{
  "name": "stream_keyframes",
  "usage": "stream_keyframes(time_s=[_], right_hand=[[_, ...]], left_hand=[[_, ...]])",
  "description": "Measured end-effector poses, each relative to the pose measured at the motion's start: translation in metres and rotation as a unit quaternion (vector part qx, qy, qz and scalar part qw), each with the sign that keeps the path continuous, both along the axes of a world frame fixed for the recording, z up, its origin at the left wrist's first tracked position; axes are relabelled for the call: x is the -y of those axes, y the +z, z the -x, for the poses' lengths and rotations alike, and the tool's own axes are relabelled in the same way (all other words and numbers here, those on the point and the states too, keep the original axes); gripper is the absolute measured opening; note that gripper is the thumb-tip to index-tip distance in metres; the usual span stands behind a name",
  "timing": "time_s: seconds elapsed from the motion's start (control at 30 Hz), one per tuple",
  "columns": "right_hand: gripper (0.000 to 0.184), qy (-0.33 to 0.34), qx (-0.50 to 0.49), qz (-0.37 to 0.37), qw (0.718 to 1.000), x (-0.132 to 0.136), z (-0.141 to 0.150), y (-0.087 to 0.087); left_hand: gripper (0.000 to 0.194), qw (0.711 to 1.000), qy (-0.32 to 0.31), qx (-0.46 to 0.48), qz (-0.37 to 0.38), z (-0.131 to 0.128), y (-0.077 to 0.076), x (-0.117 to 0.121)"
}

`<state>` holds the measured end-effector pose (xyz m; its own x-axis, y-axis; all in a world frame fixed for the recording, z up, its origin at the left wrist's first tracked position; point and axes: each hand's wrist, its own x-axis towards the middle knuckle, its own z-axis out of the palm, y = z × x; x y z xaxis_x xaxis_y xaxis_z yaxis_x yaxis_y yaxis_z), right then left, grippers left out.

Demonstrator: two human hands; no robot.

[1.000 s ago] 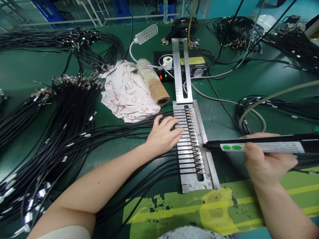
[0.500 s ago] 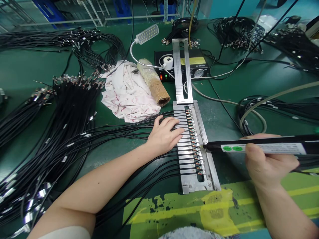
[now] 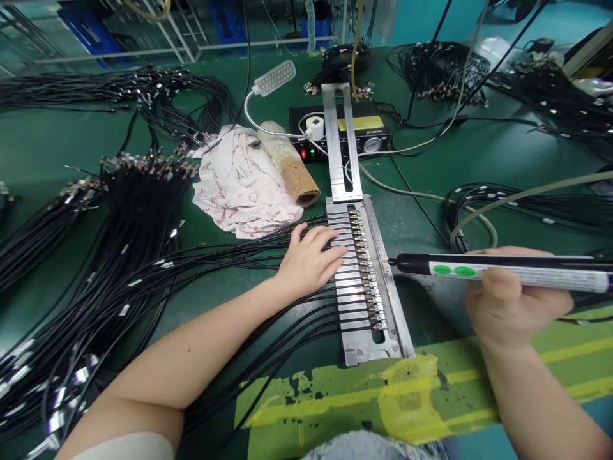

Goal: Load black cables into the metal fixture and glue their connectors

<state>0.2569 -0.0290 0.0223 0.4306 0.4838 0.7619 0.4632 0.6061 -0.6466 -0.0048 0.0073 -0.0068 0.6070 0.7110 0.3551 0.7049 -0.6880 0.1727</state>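
A metal fixture [image 3: 352, 348] lies lengthwise before me, holding a row of black cables [image 3: 306, 335] side by side in its slots. Their small stripped connector ends [image 3: 364, 268] line up along its right half. My left hand [image 3: 309, 259] lies over the cables at the fixture's left edge, fingers stretched and spread, fingertips on the slots. My right hand [image 3: 514, 294] grips a black pen-shaped tool [image 3: 522, 269] with a white label and green dots. Its thin needle tip points left, over the fixture's right rail beside the connectors; whether it touches cannot be made out.
Large cable bundles [image 3: 143, 211] cover the left side. A crumpled cloth [image 3: 244, 185], a cardboard roll [image 3: 299, 176], a lamp [image 3: 274, 78] and a black control box [image 3: 373, 137] with a gauge sit behind. Cable coils [image 3: 517, 201] lie at right. Yellow-green tape [image 3: 335, 409] covers the front edge.
The needle tip has moved away from me along the connector row and slightly to the right. My left hand stays on the cables. The whole view has shifted a little.
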Motion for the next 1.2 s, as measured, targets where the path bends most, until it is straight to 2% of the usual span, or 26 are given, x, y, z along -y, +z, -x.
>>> stream_keyframes(time_s=[0.3,0.63,0.9,1.2], right_hand=[[0.004,0.054,0.066,0.052,0.995,0.017,0.003,0.007],[0.011,0.008,0.115,0.134,0.984,0.019,0.002,0.001],[0.014,-0.013,0.144,0.135,0.980,0.017,0.003,0.001],[0.003,0.017,0.137,0.103,0.985,0.015,0.005,0.001]], left_hand=[[0.027,1.000,-0.006,-0.003,0.013,0.001,0.002,-0.001],[0.027,1.000,-0.001,-0.005,0.014,0.001,0.001,-0.001],[0.027,1.000,-0.002,0.000,0.012,0.000,0.002,-0.001],[0.028,1.000,-0.005,-0.001,0.017,0.001,0.001,-0.002]])
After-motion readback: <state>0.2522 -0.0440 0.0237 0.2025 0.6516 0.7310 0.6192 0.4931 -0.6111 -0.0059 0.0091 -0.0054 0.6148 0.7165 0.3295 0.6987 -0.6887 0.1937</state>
